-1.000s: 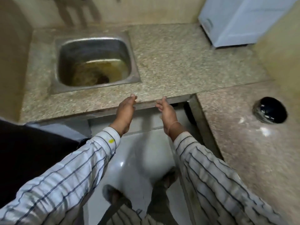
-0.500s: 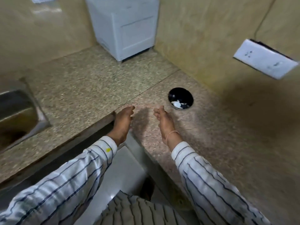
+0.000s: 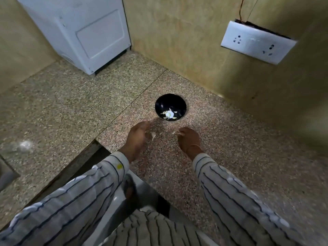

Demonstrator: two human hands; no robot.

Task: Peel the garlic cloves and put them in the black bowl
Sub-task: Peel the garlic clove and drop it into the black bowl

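I'm reading this as pick-up: left hand point(image 3: 138, 134) hovering loose and empty beside a garlic clove point(image 3: 153, 135); right hand point(image 3: 189, 139) curled, possibly pinching one, I can't tell. Next: firm pinch, peeling, then black bowl point(image 3: 164, 102).

You have swung from the sink to the bowl corner.

A second ago your hands were at the counter edge in front of the sink point(image 3: 6, 175), which has now slid off to the far left. The black bowl point(image 3: 168, 102), then at the right margin, now sits mid-view just beyond your fingertips. Your left hand point(image 3: 137, 134) and right hand point(image 3: 189, 139) have come over the reddish counter point(image 3: 221, 157), with loose garlic cloves point(image 3: 153, 134) newly in sight between them. Your right fingers, straight before, now curl down by a clove; whether they grip it is unclear.
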